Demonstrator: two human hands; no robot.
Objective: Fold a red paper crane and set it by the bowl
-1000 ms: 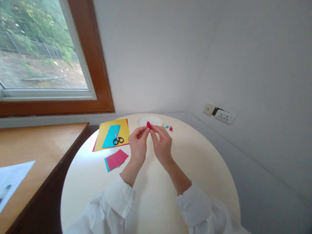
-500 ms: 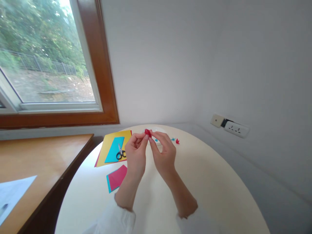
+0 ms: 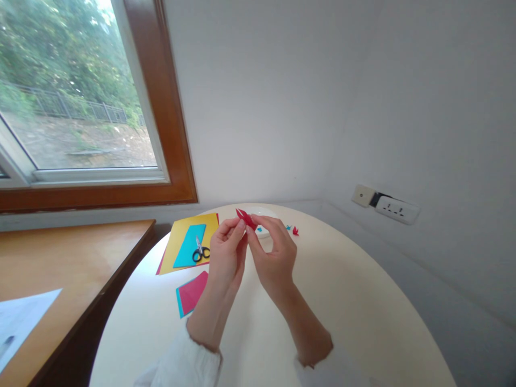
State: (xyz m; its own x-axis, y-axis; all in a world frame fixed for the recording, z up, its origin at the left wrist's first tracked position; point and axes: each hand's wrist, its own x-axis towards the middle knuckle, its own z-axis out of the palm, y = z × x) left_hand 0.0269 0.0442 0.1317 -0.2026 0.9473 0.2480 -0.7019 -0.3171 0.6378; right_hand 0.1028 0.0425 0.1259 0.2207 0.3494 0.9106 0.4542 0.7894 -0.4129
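A small piece of folded red paper [image 3: 244,216] is held up over the far part of the round table, with two pointed tips showing at its upper left. My left hand [image 3: 226,252] pinches it from the left between thumb and fingers. From the other side, my right hand [image 3: 277,247] grips its right end with thumb and forefinger. The fingers cover part of the folds. Just beyond my right hand lie a little red folded paper figure [image 3: 295,231] and a tiny blue one [image 3: 288,228].
Scissors [image 3: 200,251] with black handles lie on blue paper [image 3: 186,252] over yellow sheets [image 3: 176,236]. Nearer are pink and blue paper squares [image 3: 192,293]. A white plate [image 3: 266,213] with a blue bit stands behind my hands on the round table [image 3: 346,301]. A wooden desk [image 3: 80,252] is left.
The red paper has turned in my fingers, and two pointed tips now stick out where a compact folded shape showed before. My right hand has shifted slightly right.
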